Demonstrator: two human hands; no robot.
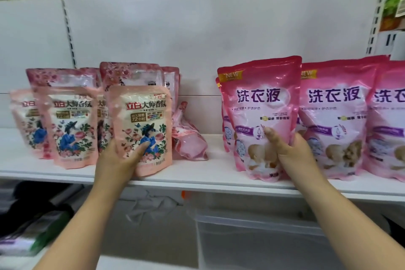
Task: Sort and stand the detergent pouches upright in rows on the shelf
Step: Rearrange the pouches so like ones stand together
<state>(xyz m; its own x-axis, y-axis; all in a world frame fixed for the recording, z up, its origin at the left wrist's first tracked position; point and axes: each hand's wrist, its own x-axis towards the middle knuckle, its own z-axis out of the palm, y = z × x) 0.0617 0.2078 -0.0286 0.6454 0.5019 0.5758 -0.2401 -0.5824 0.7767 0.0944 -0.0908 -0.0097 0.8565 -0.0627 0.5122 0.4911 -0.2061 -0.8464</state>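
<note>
1. White shelf (210,180) runs the full width; a white back panel (197,35) stands behind it, with slotted uprights at the left and right.
2. Bright pink pouches with purple lettering stand upright along the shelf's right half, near the front edge. The second pink pouch (335,116) stands right of the held one, and a third pink pouch (388,120) is cut off by the frame at the right end.
3. Held pink pouch (260,116) stands upright at the front edge, right of the shelf's middle, with more pink pouches just behind it on its left.
4. Right hand (287,149) grasps the held pink pouch at its lower right side; the thumb lies across the front and the fingers go behind, out of view.
5. Pale peach floral pouches stand on the shelf's left half in front, with taller rose-print pouches (131,74) behind them toward the back panel.
6. Held floral pouch (141,129) is upright, its base at the front edge, left of the middle.
7. Left hand (119,158) grasps the held floral pouch at its lower left corner, thumb on the front.
8. Second floral pouch (72,127) stands just left of it; more sit further left, blurred.
9. Fallen pouch (188,140) lies on its side, crumpled, between the two groups, mid-shelf.
10. Below the shelf, blurred items are too unclear to name.
</note>
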